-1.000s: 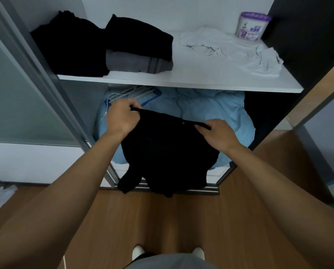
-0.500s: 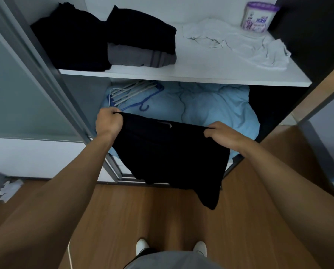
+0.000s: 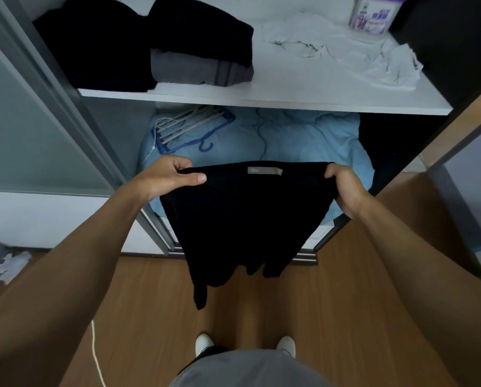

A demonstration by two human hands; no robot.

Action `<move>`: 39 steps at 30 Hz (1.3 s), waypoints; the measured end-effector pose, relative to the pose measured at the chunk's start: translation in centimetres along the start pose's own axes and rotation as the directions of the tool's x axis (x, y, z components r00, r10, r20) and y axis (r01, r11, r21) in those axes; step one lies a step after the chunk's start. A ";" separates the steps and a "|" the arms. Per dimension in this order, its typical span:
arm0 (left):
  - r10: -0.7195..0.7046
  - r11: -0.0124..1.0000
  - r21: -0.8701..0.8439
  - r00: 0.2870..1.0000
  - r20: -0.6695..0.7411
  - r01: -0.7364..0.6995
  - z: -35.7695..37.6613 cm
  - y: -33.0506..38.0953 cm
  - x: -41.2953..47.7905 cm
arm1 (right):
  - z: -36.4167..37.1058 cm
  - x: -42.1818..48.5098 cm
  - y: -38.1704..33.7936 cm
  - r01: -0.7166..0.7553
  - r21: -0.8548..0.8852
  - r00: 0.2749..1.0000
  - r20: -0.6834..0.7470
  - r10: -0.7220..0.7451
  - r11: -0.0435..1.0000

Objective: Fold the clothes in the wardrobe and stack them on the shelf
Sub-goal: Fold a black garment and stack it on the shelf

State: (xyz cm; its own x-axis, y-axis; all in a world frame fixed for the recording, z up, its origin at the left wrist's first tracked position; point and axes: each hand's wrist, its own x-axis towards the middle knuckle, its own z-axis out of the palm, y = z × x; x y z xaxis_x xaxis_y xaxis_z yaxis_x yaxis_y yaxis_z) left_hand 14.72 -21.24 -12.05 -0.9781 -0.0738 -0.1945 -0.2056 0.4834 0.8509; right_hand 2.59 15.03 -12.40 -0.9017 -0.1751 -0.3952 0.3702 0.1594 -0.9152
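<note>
Your left hand (image 3: 166,177) and right hand (image 3: 345,188) each grip a top corner of the black garment (image 3: 244,219), fingers (image 3: 182,164) curled over the edge and the left thumb pressed flat on the front. You hold it stretched level in the air in front of the wardrobe opening, its grey label (image 3: 264,171) near the top edge, its ragged lower hem hanging free above the wooden floor (image 3: 345,303). The white shelf (image 3: 289,88) sits above and beyond the garment. On the shelf's left lies a dark pile (image 3: 94,43), just beside it a folded black piece stacked on a grey one (image 3: 203,51), and on the right a crumpled white garment (image 3: 345,54) reaches near the front edge, with a purple-lidded tub (image 3: 373,12) behind it. Bare shelf shows between the folded stack and the white garment. Below the shelf, blue bedding (image 3: 303,141) carries some hangers (image 3: 189,127). The sliding door frame (image 3: 66,107) runs close by your left forearm.
</note>
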 end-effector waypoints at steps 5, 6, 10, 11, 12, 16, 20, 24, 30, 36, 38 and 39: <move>-0.053 0.997 0.056 0.993 -0.101 0.059 0.0 -1.6 0.2 | -1.9 -0.5 0.9 -0.001 -0.278 0.911 0.396 0.115 0.961; -0.075 0.996 0.038 0.983 -0.165 0.082 0.0 -2.0 0.1 | -2.1 -0.7 1.0 0.025 -0.350 0.878 0.456 0.147 0.936; -0.213 0.971 -0.159 0.947 -0.242 0.177 1.3 -2.0 -0.7 | -1.3 -1.3 1.8 0.140 -0.350 0.874 0.484 0.050 0.926; -0.260 0.948 -0.240 0.941 -0.217 0.207 2.0 -1.7 -0.7 | -0.5 -1.5 1.8 0.149 -0.301 0.918 0.397 -0.019 0.942; -0.302 0.919 -0.316 0.936 -0.180 0.236 2.8 -1.2 -0.8 | 0.4 -1.7 1.9 0.155 -0.255 0.958 0.274 -0.082 0.954; -0.383 0.810 -0.485 0.924 -0.012 0.330 5.9 0.9 -0.5 | 4.4 -2.7 2.7 0.123 -0.127 0.991 -0.041 -0.129 0.984; -0.309 0.840 -0.454 0.950 0.050 0.298 9.6 2.5 0.0 | 8.2 -4.4 3.5 -0.005 0.047 1.000 0.026 0.004 0.999; -0.231 0.903 -0.364 0.972 0.038 0.229 12.3 4.0 0.2 | 10.2 -5.4 3.2 -0.066 0.062 0.994 0.095 0.060 0.996; -0.203 0.916 -0.363 0.978 -0.056 0.170 13.3 4.9 0.1 | 9.8 -6.0 3.2 -0.039 0.053 0.993 0.110 0.033 0.998; -0.161 0.910 -0.391 0.987 -0.022 0.140 13.6 5.6 -0.5 | 9.3 -6.2 3.2 0.044 0.018 0.998 0.039 -0.045 0.999; -0.121 0.916 -0.378 0.991 0.058 0.134 13.2 5.6 -0.8 | 9.0 -6.2 2.9 0.074 -0.050 0.997 -0.005 -0.075 0.996; -0.095 0.930 -0.346 0.990 0.107 0.127 13.1 5.6 -0.9 | 8.8 -6.2 2.8 0.089 -0.096 0.996 -0.019 -0.091 0.991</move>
State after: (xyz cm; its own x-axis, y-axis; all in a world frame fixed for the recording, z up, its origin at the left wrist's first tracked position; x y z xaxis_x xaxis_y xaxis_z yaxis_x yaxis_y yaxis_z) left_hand 14.90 -7.06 -13.49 -0.9451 -0.0255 -0.3259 -0.3262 0.1384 0.9351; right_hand 11.16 8.03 -13.24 -0.9357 -0.1708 -0.3088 0.2654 0.2362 -0.9348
